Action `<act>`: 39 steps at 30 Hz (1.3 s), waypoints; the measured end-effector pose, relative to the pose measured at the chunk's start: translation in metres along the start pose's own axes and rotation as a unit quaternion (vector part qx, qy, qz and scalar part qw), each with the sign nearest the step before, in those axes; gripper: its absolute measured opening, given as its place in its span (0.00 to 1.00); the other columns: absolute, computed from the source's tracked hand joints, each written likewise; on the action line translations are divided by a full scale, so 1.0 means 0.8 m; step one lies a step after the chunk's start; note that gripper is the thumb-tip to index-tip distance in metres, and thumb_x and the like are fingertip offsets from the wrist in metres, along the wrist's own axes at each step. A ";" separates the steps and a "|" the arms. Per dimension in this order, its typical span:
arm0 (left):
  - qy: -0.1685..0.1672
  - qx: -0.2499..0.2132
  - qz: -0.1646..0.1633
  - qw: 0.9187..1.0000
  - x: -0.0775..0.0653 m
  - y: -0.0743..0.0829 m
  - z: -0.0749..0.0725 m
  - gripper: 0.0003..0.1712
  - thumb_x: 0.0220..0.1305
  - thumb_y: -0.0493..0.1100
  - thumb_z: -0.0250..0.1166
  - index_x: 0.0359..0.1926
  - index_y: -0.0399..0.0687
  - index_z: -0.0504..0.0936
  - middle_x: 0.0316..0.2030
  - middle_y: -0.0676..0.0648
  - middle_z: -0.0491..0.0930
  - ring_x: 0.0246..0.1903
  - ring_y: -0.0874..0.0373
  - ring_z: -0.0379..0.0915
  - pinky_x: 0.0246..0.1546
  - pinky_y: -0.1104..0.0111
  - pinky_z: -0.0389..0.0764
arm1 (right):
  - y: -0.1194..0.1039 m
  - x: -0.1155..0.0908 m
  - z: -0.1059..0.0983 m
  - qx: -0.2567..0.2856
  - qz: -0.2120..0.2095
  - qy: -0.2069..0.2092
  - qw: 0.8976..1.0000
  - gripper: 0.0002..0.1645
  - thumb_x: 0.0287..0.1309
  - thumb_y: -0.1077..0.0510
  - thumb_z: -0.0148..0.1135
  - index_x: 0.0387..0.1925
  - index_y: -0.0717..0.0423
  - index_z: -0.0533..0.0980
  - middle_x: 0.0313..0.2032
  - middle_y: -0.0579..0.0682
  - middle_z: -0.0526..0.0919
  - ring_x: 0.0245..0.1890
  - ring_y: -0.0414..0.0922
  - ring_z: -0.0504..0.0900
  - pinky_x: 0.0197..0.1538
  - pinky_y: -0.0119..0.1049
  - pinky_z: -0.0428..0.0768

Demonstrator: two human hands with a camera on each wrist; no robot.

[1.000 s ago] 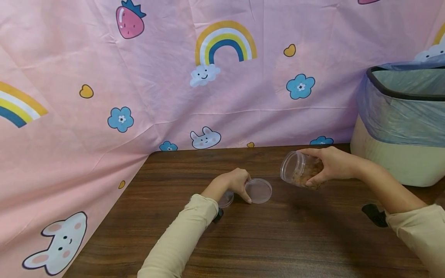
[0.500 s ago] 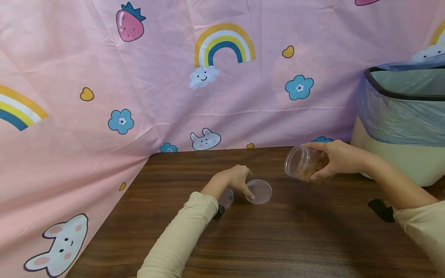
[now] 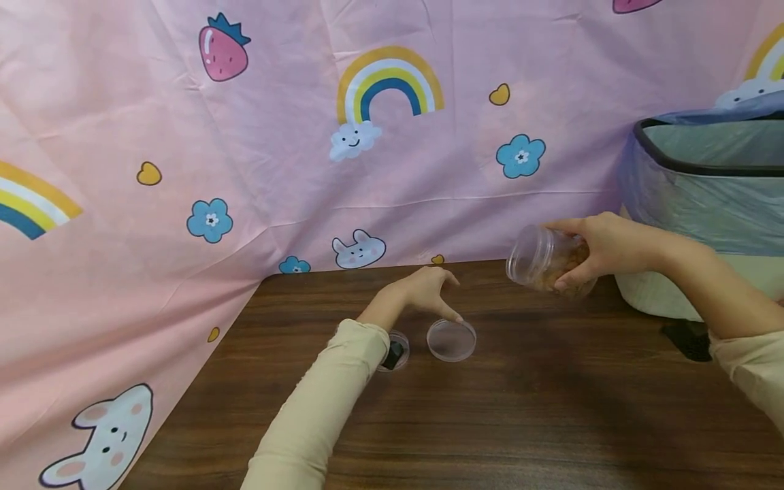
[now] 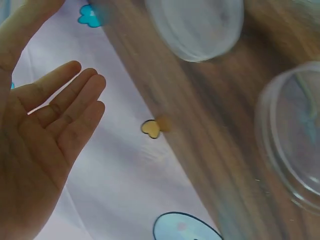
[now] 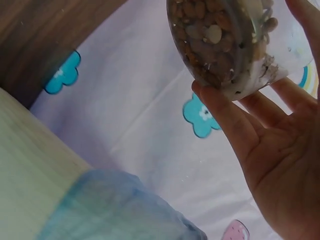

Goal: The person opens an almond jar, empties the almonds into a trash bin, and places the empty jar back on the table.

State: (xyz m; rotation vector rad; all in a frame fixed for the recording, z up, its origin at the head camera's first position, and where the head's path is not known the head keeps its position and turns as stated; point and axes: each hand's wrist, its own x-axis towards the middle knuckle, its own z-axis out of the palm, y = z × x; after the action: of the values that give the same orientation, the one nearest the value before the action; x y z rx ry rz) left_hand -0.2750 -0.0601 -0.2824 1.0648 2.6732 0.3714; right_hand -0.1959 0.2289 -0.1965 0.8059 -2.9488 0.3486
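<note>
My right hand (image 3: 612,245) grips a clear round jar (image 3: 527,255), raised above the table and tilted with its open mouth to the left. Reddish-brown nut-like pieces (image 5: 200,35) lie inside, seen through the jar's base in the right wrist view. My left hand (image 3: 425,289) is over the table with its fingers spread and nothing in them. In the head view its thumb tip overlaps the far rim of a clear round lid (image 3: 452,341). A second clear round piece (image 3: 401,350) lies beside the left wrist, partly covered by the forearm and a black wrist piece.
At the right stands a pale bin (image 3: 655,292) lined with a blue plastic bag (image 3: 704,204). A pink printed cloth (image 3: 294,136) hangs behind the brown wooden table (image 3: 490,422) and along its left side.
My right hand has lifted the jar higher and moved slightly right. My left hand has drawn back from the lid toward the cloth, its fingers spreading. The lid stays on the table.
</note>
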 end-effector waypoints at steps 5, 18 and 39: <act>0.010 -0.032 0.021 0.999 0.009 0.013 -0.022 0.39 0.47 0.52 0.72 0.58 0.42 0.70 0.51 0.46 0.73 0.53 0.55 0.67 0.51 0.69 0.68 | -0.001 0.000 -0.020 0.000 0.005 0.002 1.000 0.57 0.31 0.36 0.74 0.62 0.58 0.64 0.47 0.61 0.77 0.45 0.54 0.76 0.42 0.49 0.74; 0.025 -0.054 0.045 0.997 0.027 0.054 -0.084 0.35 0.50 0.49 0.71 0.57 0.42 0.71 0.50 0.43 0.74 0.52 0.53 0.69 0.47 0.70 0.71 | -0.002 -0.002 -0.076 -0.041 0.044 -0.025 0.998 0.58 0.37 0.36 0.72 0.66 0.59 0.59 0.52 0.66 0.73 0.48 0.57 0.75 0.42 0.51 0.75; 0.052 -0.040 0.090 0.994 0.061 0.116 -0.129 0.32 0.53 0.50 0.68 0.58 0.45 0.72 0.49 0.45 0.74 0.50 0.58 0.69 0.43 0.72 0.72 | 0.023 -0.020 -0.155 -0.124 0.108 -0.033 0.986 0.63 0.43 0.36 0.67 0.67 0.69 0.49 0.52 0.72 0.70 0.42 0.57 0.76 0.39 0.51 0.75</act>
State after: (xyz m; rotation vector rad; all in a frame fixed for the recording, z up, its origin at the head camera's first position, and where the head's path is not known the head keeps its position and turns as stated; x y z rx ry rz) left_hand -0.2825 0.0245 -0.1621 1.3000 2.6330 0.5790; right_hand -0.1912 0.2816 -0.0820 0.4788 -3.0638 -0.0370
